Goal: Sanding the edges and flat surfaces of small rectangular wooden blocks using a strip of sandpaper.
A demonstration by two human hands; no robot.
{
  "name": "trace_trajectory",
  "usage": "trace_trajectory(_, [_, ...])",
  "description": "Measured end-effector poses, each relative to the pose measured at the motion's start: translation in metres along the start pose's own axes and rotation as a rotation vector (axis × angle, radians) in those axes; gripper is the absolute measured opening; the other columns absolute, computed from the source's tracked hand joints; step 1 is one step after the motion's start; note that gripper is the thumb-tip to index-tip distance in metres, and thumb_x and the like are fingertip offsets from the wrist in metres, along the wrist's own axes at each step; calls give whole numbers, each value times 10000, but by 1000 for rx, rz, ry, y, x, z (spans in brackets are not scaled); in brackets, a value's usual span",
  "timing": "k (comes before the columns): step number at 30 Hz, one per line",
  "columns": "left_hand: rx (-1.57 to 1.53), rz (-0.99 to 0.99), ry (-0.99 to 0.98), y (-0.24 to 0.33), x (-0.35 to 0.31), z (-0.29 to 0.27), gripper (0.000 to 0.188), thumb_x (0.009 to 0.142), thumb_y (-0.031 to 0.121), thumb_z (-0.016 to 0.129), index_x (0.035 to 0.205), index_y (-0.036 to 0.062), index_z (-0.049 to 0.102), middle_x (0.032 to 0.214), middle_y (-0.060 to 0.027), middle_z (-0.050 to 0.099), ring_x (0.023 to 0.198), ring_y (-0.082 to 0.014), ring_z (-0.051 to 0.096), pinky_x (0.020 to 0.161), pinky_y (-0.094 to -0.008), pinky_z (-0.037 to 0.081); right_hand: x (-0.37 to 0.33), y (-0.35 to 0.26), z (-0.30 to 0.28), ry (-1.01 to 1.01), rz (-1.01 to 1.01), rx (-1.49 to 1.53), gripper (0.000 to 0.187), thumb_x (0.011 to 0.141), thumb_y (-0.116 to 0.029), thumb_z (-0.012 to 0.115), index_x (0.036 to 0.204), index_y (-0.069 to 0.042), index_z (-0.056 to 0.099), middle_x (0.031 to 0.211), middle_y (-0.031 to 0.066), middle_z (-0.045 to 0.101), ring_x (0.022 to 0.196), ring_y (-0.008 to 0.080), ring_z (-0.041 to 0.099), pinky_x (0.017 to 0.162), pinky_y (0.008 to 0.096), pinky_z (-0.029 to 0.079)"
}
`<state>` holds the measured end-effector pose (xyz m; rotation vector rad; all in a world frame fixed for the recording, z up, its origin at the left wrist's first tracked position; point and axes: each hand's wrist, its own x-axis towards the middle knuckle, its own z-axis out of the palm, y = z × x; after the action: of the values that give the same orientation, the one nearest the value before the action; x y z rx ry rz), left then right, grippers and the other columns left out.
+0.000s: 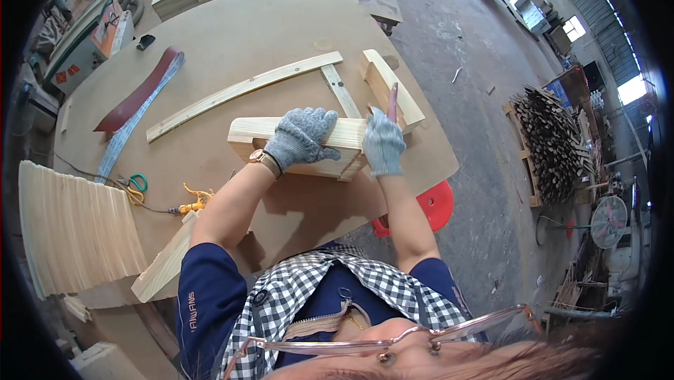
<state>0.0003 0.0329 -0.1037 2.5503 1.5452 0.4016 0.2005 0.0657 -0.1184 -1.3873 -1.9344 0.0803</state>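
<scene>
My left hand, in a grey knit glove, grips a pale wooden frame piece from above, fingers over its top and thumb along its near side. The piece stands on edge on the table. At its right end, my gloved right hand is closed on a strip of dark red sandpaper, which sticks up past the fingers. What lies inside that fist is hidden. Just beyond stands a similar wooden piece. A long wooden slat and a shorter slat lie farther back.
The brown tabletop carries a red sanding belt, green-handled scissors and a yellow air gun with a hose. Stacked wooden boards are at the left. A red stool stands under the right edge.
</scene>
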Motion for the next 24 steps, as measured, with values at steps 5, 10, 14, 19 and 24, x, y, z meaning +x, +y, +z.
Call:
trace_trajectory(5, [6,-25,-19,4,1,-1,740,717,618,704,1193,84,514,983,-131,599,927,-305,615,803,-445,492,-22,-2,5,-83,52,-72,292,849,15,535,1128,28,621,1336,301,495,1011,368,643,832,413,525])
trace_trajectory(10, [17,-39,-48,4,1,-2,738,718,601,710,1202,81,511,988,-131,601,927,-303,614,797,-438,491,-88,-20,-43,-174,-74,-102,327,872,-8,535,1189,34,604,1135,244,638,972,394,645,808,446,521])
trace_trajectory(14, [-6,-7,31,1,2,3,769,713,586,717,1231,57,509,1031,-129,602,963,-296,603,830,-434,474,-98,-6,-59,-95,25,-9,279,887,-52,575,1154,3,638,1010,234,671,839,396,662,715,457,524])
trace_trajectory(19, [128,63,234,10,-7,11,738,710,512,722,1231,31,520,1108,-150,579,1025,-307,566,906,-462,421,-51,23,-45,244,-146,-265,221,911,-106,609,1104,-16,668,864,195,690,697,370,646,623,449,505])
trace_trajectory(24, [313,40,403,27,-6,35,642,793,440,646,1244,2,514,1209,-221,532,1150,-386,508,1016,-510,373,34,-19,9,145,-571,-182,213,909,-154,604,1074,-50,690,815,124,692,692,318,635,677,429,515])
